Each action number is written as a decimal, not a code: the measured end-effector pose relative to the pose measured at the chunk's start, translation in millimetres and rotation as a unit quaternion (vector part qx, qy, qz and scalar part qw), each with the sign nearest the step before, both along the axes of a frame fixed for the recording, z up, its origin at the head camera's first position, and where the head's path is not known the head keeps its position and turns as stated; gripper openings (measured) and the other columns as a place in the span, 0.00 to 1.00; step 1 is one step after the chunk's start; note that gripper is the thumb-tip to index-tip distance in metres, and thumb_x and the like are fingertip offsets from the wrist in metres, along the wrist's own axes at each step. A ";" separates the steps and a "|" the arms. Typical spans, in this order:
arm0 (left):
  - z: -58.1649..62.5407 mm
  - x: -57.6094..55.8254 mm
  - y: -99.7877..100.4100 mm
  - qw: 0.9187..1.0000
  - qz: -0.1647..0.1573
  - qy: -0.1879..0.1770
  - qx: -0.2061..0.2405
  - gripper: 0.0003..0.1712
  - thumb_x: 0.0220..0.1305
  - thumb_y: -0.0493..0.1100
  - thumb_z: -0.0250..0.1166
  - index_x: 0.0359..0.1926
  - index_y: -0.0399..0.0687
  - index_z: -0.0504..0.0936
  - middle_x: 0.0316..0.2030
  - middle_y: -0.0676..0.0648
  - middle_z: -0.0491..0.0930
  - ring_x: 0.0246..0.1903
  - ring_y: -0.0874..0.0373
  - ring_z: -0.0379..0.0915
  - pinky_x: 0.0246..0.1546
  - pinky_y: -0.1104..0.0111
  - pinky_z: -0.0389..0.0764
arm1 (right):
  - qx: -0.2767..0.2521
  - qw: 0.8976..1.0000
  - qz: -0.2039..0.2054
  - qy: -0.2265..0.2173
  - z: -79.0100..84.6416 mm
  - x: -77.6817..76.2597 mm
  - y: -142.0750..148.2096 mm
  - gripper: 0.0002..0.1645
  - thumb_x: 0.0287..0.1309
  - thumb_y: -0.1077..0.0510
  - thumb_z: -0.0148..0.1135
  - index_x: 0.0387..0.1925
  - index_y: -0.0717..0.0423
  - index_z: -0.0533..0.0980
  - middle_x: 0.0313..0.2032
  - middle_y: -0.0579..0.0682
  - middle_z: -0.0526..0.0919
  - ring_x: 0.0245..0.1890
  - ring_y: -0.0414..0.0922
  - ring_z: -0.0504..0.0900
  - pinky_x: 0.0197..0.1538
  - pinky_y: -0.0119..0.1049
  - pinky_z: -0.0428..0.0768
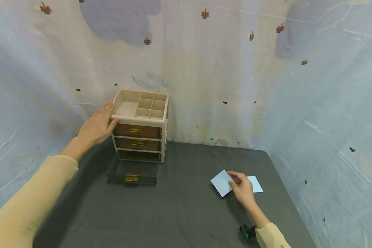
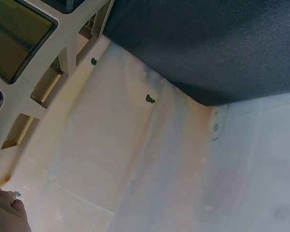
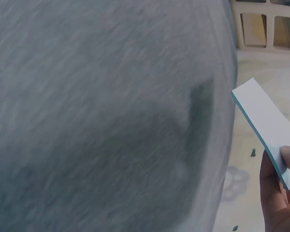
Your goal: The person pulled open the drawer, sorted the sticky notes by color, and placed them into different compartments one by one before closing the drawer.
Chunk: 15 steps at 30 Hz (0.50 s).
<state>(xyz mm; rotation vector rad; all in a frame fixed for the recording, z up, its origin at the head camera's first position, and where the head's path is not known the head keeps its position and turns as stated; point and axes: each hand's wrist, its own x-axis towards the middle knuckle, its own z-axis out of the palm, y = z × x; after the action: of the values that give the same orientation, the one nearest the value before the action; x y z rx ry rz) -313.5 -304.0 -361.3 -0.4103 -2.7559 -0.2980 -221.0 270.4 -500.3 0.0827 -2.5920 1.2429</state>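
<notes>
A cream desktop drawer organizer stands at the back left, its top divided into compartments. Its lowest clear drawer is pulled out, and I see nothing in it. My left hand rests against the organizer's upper left side, with the thumb at the front corner. Over the right part of the table, my right hand pinches a light-blue square sticky note pad between thumb and fingers. In the right wrist view the pad shows a thin blue edge. Another light-blue square lies behind that hand, partly hidden.
A dark grey cloth covers the table. Patterned curtains hang along the back and both sides. Near my right wrist is a black and green strap. The upper two drawers are closed.
</notes>
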 end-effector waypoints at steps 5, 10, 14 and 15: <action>-0.4 1.4 -0.8 1.000 -0.002 0.004 0.006 0.43 0.84 0.61 0.37 0.83 0.36 0.42 0.83 0.37 0.38 0.80 0.35 0.40 0.79 0.42 0.47 | -0.034 0.999 0.022 0.010 6.0 -3.8 -13.2 0.20 0.63 0.73 0.68 0.55 0.60 0.84 0.48 0.57 0.84 0.51 0.57 0.85 0.55 0.43 0.87; -1.1 0.7 -0.6 1.000 0.000 0.008 0.002 0.43 0.84 0.61 0.36 0.83 0.36 0.42 0.83 0.37 0.38 0.80 0.36 0.40 0.79 0.40 0.49 | -0.064 0.997 0.046 0.018 16.8 -6.1 -30.4 0.20 0.63 0.74 0.68 0.55 0.59 0.84 0.49 0.57 0.83 0.51 0.56 0.86 0.53 0.37 0.87; -0.6 0.3 0.8 1.000 0.002 0.006 -0.002 0.43 0.84 0.61 0.36 0.83 0.36 0.42 0.83 0.37 0.38 0.80 0.36 0.40 0.78 0.40 0.50 | -0.079 0.995 0.056 0.015 25.0 -7.2 -44.7 0.20 0.64 0.73 0.68 0.55 0.58 0.84 0.50 0.55 0.83 0.51 0.55 0.85 0.54 0.40 0.87; -0.4 0.3 1.0 1.000 0.003 0.006 -0.001 0.43 0.84 0.61 0.36 0.83 0.36 0.42 0.83 0.37 0.38 0.80 0.36 0.40 0.78 0.40 0.50 | -0.082 0.995 0.060 0.015 26.6 -7.9 -48.3 0.20 0.64 0.72 0.68 0.55 0.57 0.84 0.50 0.55 0.83 0.51 0.55 0.85 0.54 0.41 0.87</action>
<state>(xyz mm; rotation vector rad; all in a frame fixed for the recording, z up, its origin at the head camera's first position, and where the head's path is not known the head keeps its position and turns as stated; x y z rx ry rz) -313.2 -303.0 -361.6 -0.4041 -2.7449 -0.2903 -228.9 222.1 -473.7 0.2246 -2.4807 1.4802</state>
